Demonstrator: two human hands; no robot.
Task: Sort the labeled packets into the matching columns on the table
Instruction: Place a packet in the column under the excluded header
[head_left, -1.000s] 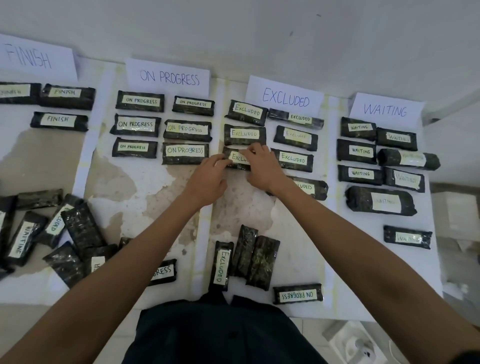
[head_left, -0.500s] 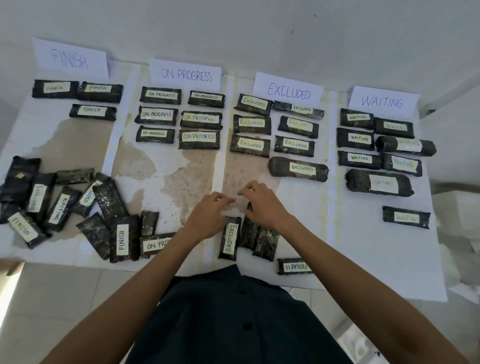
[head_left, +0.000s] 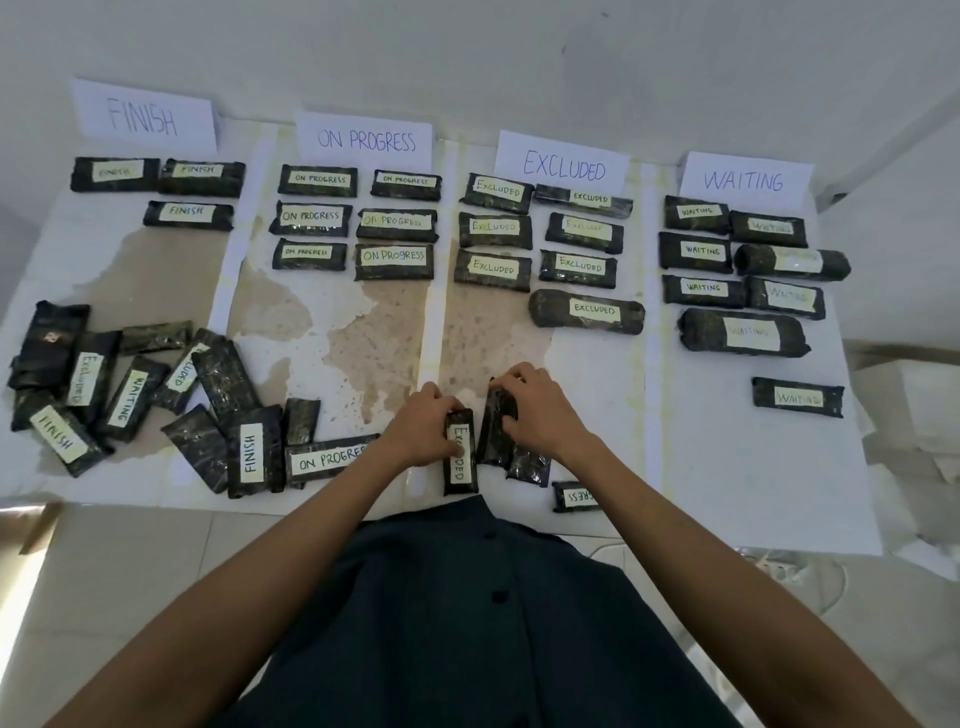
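Bench (head_left: 727, 493), covered in white paper, four header cards along the 12 o'clock edge: FINISH card (head_left: 143, 115), ON PROGRESS card (head_left: 366, 140), EXCLUDED card (head_left: 563, 167), WAITING card (head_left: 744, 180). Dark labelled packets lie in rows below each card.

Both hands at the 6 o'clock edge, at the foot of the Excluded column.
- Left hand (head_left: 423, 431): fingers curled over the far end of the Excluded packet (head_left: 461, 465), thumb on its label. Packet lies lengthwise, pointing 12 to 6.
- Right hand (head_left: 535, 410): fingers curled round a dark packet (head_left: 496, 431) just at 3 o'clock of the first; no label showing. A second unlabelled packet (head_left: 530, 465) touches it at 4 o'clock.

A partly hidden packet (head_left: 571, 496) sits under the right forearm, label cut off.

Unsorted heap (head_left: 156, 400) at 8 o'clock: mixed labels, several overlapping.
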